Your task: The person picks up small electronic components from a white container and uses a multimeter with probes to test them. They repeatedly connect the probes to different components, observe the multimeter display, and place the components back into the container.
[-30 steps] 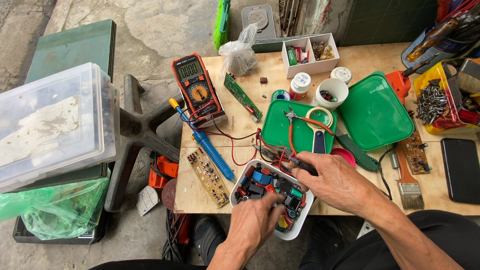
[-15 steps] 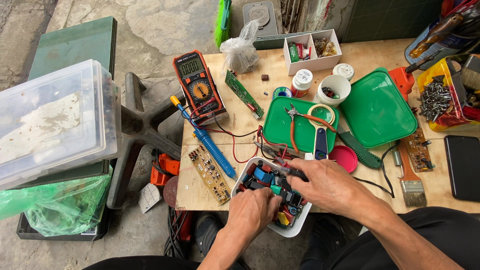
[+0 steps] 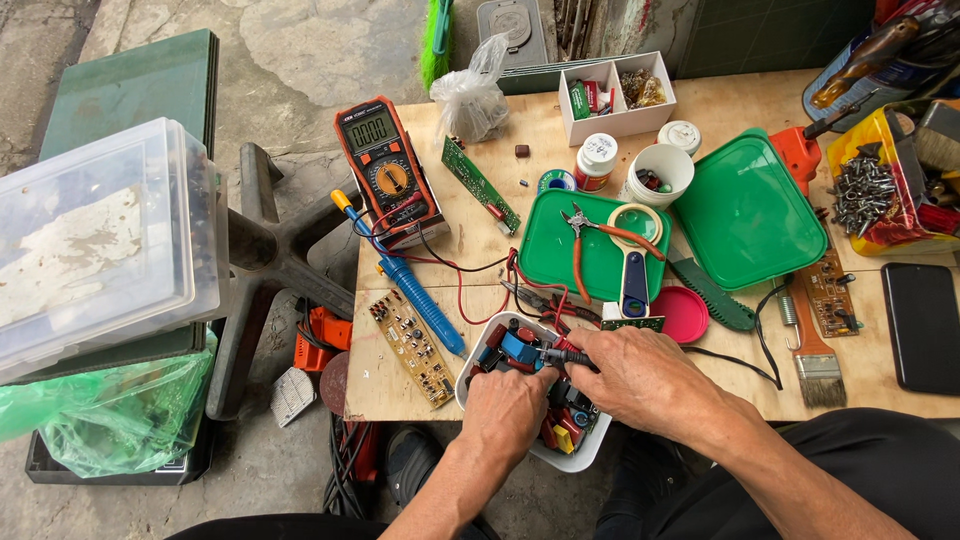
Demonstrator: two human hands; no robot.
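A white tray [image 3: 580, 462] of small blue, red and black electronic parts sits at the table's front edge. My left hand [image 3: 505, 410] is curled over the tray, its fingertips pinching a small component among the parts. My right hand [image 3: 645, 375] holds a black test probe [image 3: 560, 354], whose tip points left at the fingers of my left hand. Red and black leads [image 3: 470, 280] run from the tray area back to an orange multimeter [image 3: 385, 165] at the far left of the table.
A blue pen-shaped tool [image 3: 420, 300] and a brown circuit board [image 3: 412, 347] lie left of the tray. Behind it, a green lid [image 3: 545, 250] carries pliers [image 3: 590, 235] and a magnifier [image 3: 636, 270]. At right are a brush [image 3: 815, 350], phone [image 3: 922, 325] and screw bin [image 3: 870, 190].
My right hand has come down and left with the probe, meeting my left fingers over the tray. My left hand has edged slightly forward into the tray.
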